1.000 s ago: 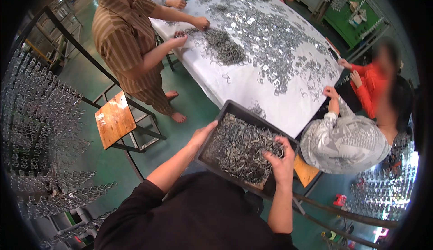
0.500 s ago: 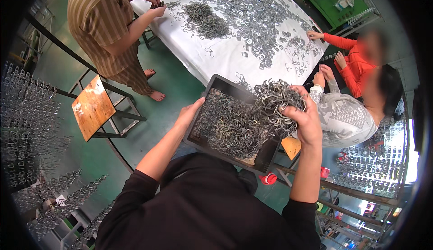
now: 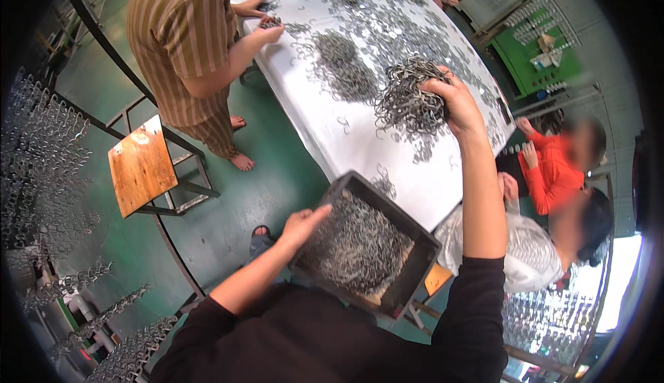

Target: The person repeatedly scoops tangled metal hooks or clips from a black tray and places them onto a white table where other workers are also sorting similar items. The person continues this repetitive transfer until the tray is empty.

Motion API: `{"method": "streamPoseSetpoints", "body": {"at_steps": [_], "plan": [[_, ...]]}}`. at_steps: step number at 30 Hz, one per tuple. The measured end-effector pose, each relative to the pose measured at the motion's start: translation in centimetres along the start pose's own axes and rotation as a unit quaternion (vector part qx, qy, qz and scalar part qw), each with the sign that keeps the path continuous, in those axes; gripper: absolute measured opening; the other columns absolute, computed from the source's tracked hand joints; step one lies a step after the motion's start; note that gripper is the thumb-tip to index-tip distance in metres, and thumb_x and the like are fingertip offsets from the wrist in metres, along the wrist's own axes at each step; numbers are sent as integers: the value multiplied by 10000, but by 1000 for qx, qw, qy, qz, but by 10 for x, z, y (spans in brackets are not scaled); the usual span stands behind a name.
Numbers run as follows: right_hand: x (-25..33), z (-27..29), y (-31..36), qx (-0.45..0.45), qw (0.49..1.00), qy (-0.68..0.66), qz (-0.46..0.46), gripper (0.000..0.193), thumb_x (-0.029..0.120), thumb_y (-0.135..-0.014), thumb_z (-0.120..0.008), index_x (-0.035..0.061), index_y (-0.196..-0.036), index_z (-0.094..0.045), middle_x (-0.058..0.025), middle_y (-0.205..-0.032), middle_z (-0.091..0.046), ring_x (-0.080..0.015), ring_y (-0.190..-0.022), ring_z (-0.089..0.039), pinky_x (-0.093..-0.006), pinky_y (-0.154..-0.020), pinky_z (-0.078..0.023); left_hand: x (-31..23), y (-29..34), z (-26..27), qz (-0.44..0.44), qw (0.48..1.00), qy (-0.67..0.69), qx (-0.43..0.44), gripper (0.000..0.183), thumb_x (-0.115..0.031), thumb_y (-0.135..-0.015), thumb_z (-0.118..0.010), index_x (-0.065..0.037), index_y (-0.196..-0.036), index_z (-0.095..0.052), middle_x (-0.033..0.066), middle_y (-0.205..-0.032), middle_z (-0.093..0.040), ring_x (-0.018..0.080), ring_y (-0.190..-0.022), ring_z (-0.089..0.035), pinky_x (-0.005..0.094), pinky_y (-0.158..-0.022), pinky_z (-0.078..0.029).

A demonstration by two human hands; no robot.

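My right hand (image 3: pixel 458 103) is raised over the white-covered table (image 3: pixel 422 193), its fingers closed round a big tangled clump of metal hooks (image 3: pixel 409 103). Some hooks dangle from the underside of the clump. At my waist, my left hand (image 3: pixel 304 225) grips the left rim of a dark rectangular bin (image 3: pixel 400 215), which is tilted near the table's close edge. More loose metal hooks (image 3: pixel 363 248) lie heaped inside it, and part of its floor shows at the near right. On the table are a pile of hooks (image 3: pixel 342 68) and many small flat metal pieces (image 3: pixel 394 20).
A person in striped clothes (image 3: pixel 183 44) stands at the table's left. One in red (image 3: pixel 553 179) and one in pale clothes (image 3: pixel 529 251) sit at its right. A wooden stool (image 3: pixel 143 165) is on the left, beyond it racks of hanging hooks (image 3: pixel 45 148).
My right hand has lifted the clump of hooks away from the bin, moving forward over the table. The bin, held by my left hand, sits lower in view with fewer hooks showing.
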State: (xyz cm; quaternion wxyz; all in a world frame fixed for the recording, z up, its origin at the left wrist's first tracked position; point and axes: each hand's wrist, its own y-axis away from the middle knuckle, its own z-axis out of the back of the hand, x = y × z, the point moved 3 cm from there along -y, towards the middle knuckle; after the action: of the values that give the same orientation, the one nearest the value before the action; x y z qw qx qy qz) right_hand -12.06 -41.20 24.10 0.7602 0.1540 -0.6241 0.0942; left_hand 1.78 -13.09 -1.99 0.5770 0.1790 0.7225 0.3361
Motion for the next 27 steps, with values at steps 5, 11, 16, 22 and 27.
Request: {"method": "streamPoseSetpoints", "body": {"at_steps": [5, 11, 16, 22, 27], "plan": [[-55, -24, -140, -45, 999, -24, -11, 541, 65, -664, -749, -18, -1157, -542, -107, -923, -656, -180, -776, -645, -309, -684, -523, -7, 2, 0, 2, 999, -33, 8, 513, -542, -791, -696, -112, -597, -496, -49, -590, -449, 62, -554, -395, 267, -513, -323], [-130, -61, -250, -116, 982, 148, -10, 564, 78, -655, -771, 24, -1168, -544, -105, -967, -650, -195, -794, -648, -333, -680, -542, -23, 1, 0, 30, 999, -42, 17, 552, -479, -802, -719, -128, -563, -366, -70, -568, -344, 47, -561, -310, 258, -510, -255], [-153, -75, -259, -37, 959, 244, -142, 865, 272, -658, -785, 123, -1416, -395, -162, -1410, -443, -379, -1260, -450, -623, -803, -490, -19, -1, 4, 38, 996, -76, 25, 553, -554, -780, -694, -64, -626, -490, -12, -611, -478, 76, -602, -435, 266, -560, -362], [-125, -62, -227, -51, 922, 384, -22, 703, 296, -661, -735, 91, -1304, -534, -183, -1260, -588, -297, -1175, -565, -356, -970, -455, -18, -4, 1, 25, 997, -60, 30, 519, -516, -809, -691, -29, -688, -556, -2, -668, -541, 80, -645, -468, 269, -599, -403], [-125, -21, -103, 12, 955, 293, 43, 545, 235, -733, -739, 100, -1241, -595, -169, -1248, -582, -285, -1122, -579, -338, -911, -471, -20, 0, -3, 1, 1000, -16, 23, 470, -456, -828, -704, -121, -597, -470, -61, -610, -456, 37, -565, -372, 233, -507, -294]]}}
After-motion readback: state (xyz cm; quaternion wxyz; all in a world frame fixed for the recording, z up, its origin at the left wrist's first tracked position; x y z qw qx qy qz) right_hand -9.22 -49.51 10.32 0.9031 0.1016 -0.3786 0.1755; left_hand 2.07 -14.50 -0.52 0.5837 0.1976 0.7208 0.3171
